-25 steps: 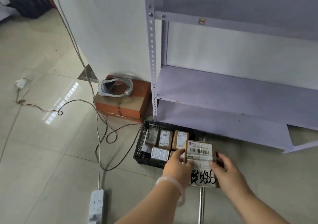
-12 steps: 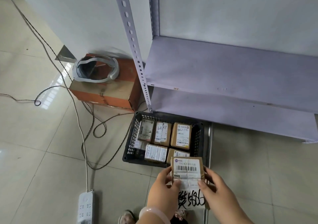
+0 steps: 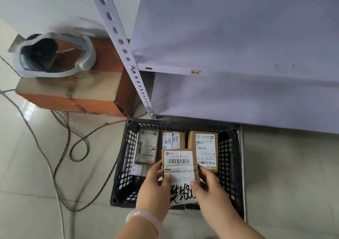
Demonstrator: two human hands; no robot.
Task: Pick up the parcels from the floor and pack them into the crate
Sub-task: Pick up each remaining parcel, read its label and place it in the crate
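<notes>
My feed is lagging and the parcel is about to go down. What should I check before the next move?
1. Grip: the left hand and right hand both pinch the brown cardboard parcel with the white barcode label by its side edges: ok.
2. Parcel is held above the black perforated plastic crate: ok.
3. Back row free: not ok, a row of three labelled brown parcels fills it.
4. Front row free: cannot tell, the hands and the parcel hide it.
5. Clear of the grey metal shelf at the crate's far side: ok, the parcel is nearer than its edge.
</notes>
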